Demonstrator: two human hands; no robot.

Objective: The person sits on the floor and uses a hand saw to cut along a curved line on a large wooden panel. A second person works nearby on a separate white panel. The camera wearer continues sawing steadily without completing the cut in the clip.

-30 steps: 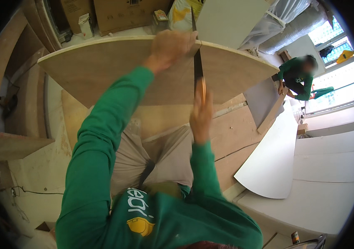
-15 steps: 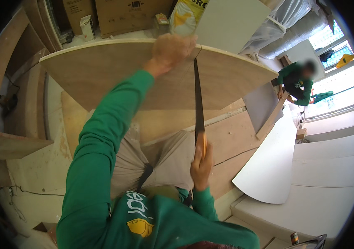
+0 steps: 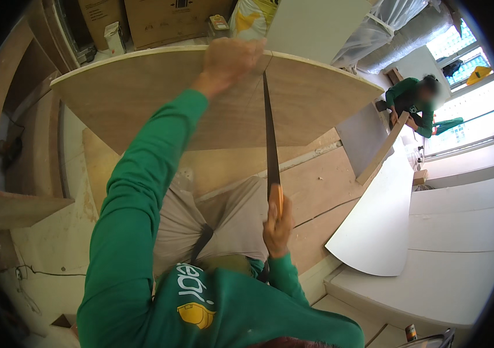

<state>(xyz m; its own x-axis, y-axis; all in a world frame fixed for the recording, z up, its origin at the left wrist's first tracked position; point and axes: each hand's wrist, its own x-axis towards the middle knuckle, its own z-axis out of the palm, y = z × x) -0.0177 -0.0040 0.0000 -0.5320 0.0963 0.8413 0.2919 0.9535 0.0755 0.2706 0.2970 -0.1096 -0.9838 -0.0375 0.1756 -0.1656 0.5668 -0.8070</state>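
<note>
A curved-edge plywood panel (image 3: 316, 98) stands on its side in front of my lap. My left hand (image 3: 232, 66) is closed over its top edge, fingers wrapped across the far side. Just right of that hand, a pencil line and a thin cut run down from the edge. A handsaw (image 3: 272, 139) with a dark blade and an orange handle meets the panel there, its blade sloping down toward me. Around its handle my right hand (image 3: 277, 229) is closed, low in front of my right thigh. My fingers hide part of the handle.
A co-worker (image 3: 412, 104) crouches at the far right, holding a wood strip (image 3: 383, 148). A white curved sheet (image 3: 374, 226) lies right of me. Cardboard boxes (image 3: 171, 26) and a yellow-white bag (image 3: 252, 20) stand behind the panel. Curved wooden frames (image 3: 15, 200) are at left.
The whole view has shifted slightly. My left hand keeps its hold on the panel, and the saw stays in the cut with little movement. The co-worker's wood strip has tipped up a bit.
</note>
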